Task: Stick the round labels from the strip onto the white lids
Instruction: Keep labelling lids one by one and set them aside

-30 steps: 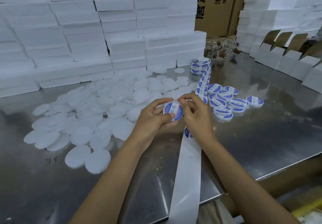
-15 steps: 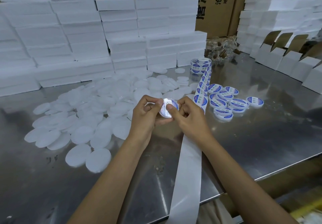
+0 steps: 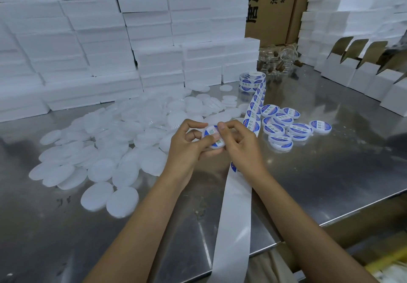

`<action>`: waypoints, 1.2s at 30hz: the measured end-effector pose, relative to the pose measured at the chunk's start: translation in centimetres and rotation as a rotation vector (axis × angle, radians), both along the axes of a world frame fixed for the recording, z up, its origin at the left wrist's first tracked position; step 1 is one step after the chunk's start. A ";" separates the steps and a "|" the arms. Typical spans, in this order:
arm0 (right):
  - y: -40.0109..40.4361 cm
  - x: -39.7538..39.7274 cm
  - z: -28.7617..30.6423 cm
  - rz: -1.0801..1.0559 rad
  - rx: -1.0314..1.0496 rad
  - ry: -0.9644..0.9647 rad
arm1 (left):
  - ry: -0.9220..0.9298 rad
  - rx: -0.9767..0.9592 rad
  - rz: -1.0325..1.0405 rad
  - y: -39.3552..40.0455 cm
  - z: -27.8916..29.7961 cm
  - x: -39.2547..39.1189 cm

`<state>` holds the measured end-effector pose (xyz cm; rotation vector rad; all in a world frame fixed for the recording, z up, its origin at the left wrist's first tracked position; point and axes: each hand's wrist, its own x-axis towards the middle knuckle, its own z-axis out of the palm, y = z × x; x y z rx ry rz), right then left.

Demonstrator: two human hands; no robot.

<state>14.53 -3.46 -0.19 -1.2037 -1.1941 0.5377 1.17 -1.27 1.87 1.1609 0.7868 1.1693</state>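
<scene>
My left hand (image 3: 187, 148) holds a white lid (image 3: 214, 138) above the steel table, its thumb pressing on the blue and white round label on the lid's face. My right hand (image 3: 241, 144) grips the same lid from the right, fingertips on its upper edge. The label strip (image 3: 253, 115) runs from a roll (image 3: 252, 81) at the back, under my right hand, and its bare backing (image 3: 234, 227) hangs over the table's front edge. A pile of plain white lids (image 3: 123, 137) lies to the left. Several labelled lids (image 3: 286, 126) sit to the right.
Stacks of white foam blocks (image 3: 154, 40) line the back and left of the steel table (image 3: 330, 172). Brown cartons (image 3: 271, 7) stand behind. Open white boxes (image 3: 363, 73) line the right side. Clear glass jars (image 3: 279, 60) sit at the back.
Both hands have turned the lid between them; its label faces up again and my left thumb now presses on it. The strip and piles stay put.
</scene>
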 end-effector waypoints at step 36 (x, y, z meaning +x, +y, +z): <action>0.5 4.8 -0.3 -0.437 -0.072 -0.005 | 0.119 -0.081 -0.055 0.8 -1.1 0.2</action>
